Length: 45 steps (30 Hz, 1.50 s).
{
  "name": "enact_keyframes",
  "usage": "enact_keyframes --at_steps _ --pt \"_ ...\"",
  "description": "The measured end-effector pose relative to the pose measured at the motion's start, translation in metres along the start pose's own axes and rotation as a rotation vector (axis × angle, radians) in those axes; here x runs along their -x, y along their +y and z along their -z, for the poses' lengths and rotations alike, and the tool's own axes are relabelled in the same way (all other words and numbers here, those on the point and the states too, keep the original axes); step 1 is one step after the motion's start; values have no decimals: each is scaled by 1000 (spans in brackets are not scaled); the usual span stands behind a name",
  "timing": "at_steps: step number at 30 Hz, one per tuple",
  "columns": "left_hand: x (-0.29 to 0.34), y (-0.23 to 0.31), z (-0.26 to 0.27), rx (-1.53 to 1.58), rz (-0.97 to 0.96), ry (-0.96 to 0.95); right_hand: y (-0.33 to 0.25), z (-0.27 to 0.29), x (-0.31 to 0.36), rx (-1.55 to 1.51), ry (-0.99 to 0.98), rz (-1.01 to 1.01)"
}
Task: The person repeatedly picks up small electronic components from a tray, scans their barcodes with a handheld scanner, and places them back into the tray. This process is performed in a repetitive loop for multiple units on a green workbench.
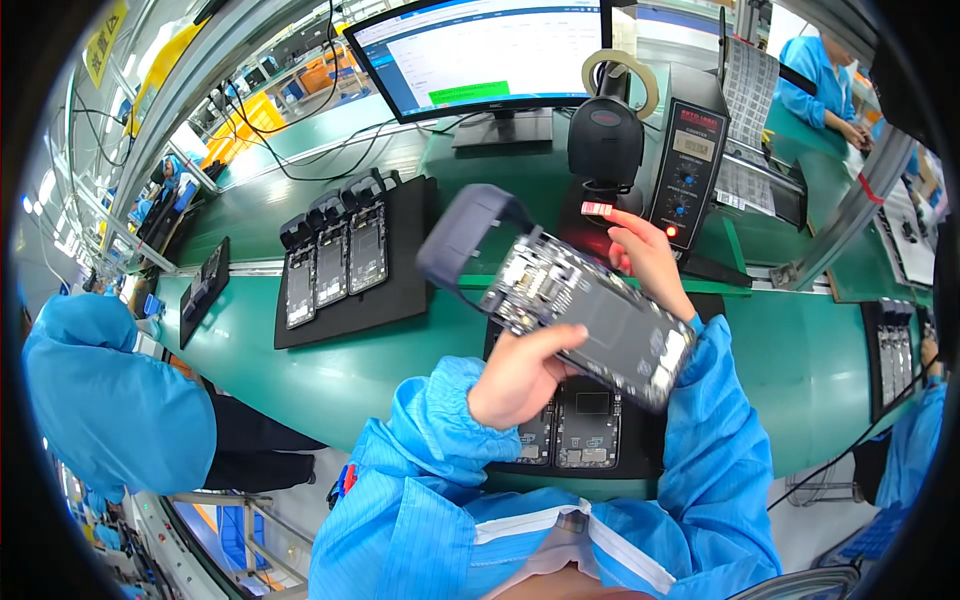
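Opened black rectangular device (618,322): long axis diagonal, dark flap (470,235) toward upper left; left hand (525,378) gripping near edge; half-curled right hand (648,258) holds reddish rectangular label (596,209) at fingertip

This looks like an electronics workshop or factory floor. Opened phone-like devices (331,268) with bared boards lie in a row on a black mat (405,290) at the left of a green bench (790,370). At its far side stand a monitor (490,50), a scanner (605,145) and a label dispenser (688,170). People in blue workwear appear at left (120,390) and far right (812,85).
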<state>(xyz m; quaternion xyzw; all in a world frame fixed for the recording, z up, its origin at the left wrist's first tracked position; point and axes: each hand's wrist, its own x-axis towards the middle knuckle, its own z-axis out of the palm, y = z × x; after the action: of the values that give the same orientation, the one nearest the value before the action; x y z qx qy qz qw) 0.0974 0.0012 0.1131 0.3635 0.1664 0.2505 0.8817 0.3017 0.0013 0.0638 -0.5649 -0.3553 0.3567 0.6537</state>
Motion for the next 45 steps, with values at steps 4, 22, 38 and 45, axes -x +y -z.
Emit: enact_keyframes --at_steps 4,22,38,45 --pt "-18 9 19 5 -91 73 1 -1 -1 -194 108 104" --pt "-63 6 43 31 -293 186 -59 0 42 -206 285 535" --pt "-15 -23 -1 -80 94 -318 -99 -24 123 170 -201 763" --pt "-20 -34 4 -397 -122 -326 -102 -28 124 287 -142 765"
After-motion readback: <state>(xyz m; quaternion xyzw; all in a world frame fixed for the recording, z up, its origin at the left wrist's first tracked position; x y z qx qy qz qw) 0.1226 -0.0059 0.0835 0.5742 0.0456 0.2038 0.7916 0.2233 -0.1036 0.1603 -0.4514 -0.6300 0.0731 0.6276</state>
